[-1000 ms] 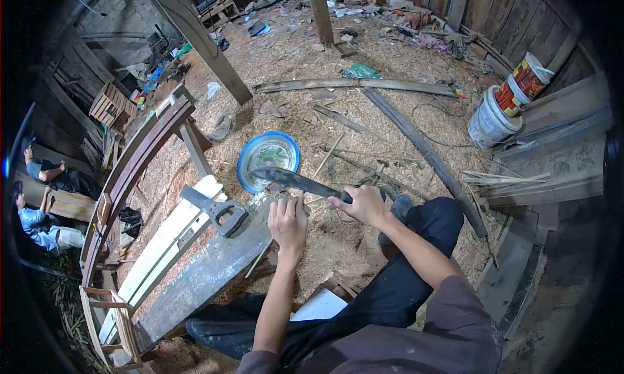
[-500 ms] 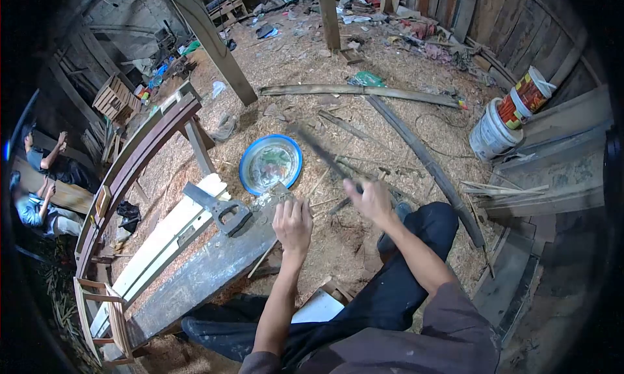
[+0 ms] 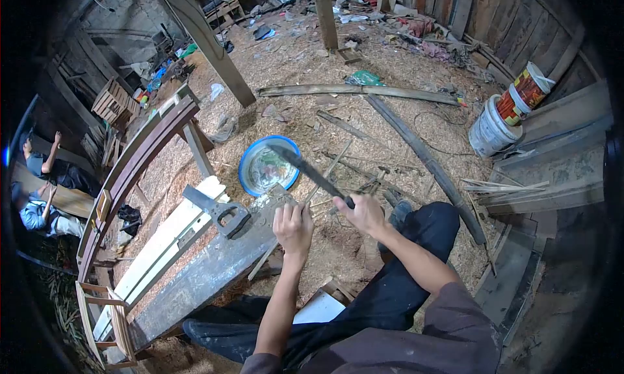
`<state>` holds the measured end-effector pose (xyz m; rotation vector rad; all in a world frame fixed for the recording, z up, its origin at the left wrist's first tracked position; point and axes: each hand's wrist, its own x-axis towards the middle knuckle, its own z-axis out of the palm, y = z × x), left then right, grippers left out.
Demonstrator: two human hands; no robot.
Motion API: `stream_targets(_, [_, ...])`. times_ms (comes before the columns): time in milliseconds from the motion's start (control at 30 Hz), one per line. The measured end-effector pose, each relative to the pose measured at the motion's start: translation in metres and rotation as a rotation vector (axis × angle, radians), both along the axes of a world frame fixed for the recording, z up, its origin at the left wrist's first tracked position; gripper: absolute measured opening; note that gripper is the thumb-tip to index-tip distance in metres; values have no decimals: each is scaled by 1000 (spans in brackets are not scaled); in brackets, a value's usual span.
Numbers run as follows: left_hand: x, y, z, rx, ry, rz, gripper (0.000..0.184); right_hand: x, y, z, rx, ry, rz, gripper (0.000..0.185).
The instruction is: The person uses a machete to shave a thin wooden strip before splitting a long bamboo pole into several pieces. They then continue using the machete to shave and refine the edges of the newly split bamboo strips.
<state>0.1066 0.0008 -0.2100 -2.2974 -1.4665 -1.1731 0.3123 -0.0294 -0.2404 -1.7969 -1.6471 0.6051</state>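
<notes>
My right hand [image 3: 366,215] is closed around the handle of a machete [image 3: 312,172]. Its dark blade points up and to the left, passing over part of the blue-rimmed basin [image 3: 242,172]. My left hand [image 3: 292,228] makes a fist on a thin wooden stick [image 3: 259,265]. One end of the stick comes out below the fist; the other slants up to the right, behind the blade. A worn plank bench [image 3: 188,289] lies under and beside the left hand. On it, left of that hand, rests a handsaw [image 3: 224,213].
White boards [image 3: 153,247] lie along the bench. A curved wooden frame [image 3: 140,159] stands at the left, with two people [image 3: 49,215] beyond it. Long dark timber [image 3: 422,156] crosses the shavings. Stacked buckets [image 3: 497,130] stand at the right; a post [image 3: 211,49] rises ahead.
The machete has swung down and left, its tip now over the basin. My right hand has dropped slightly, while my left hand stays in nearly the same place.
</notes>
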Motion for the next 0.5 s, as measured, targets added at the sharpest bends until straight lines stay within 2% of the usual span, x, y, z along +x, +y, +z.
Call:
stream_targets(167, [-1,-1,-2,11,0,-12,13,24,7,-3,90,-207,136,83])
stream_targets(233, [0,0,-2,14,18,0,13,36,22,-3,18,45,-76,83])
stream_targets(267, [0,0,-1,18,16,-1,13,42,30,-11,22,44,-76,83])
stream_targets(333, [0,-1,0,-1,5,-7,12,50,42,-18,206,-41,-271,83])
stream_targets(367, [1,0,1,4,2,-11,12,51,40,-23,212,-44,-274,83])
stream_targets(433, [2,-2,2,7,-10,-3,12,33,15,3,42,125,-99,83])
stream_targets(500, [4,-3,2,-6,-8,-5,11,18,3,-21,66,58,-62,82])
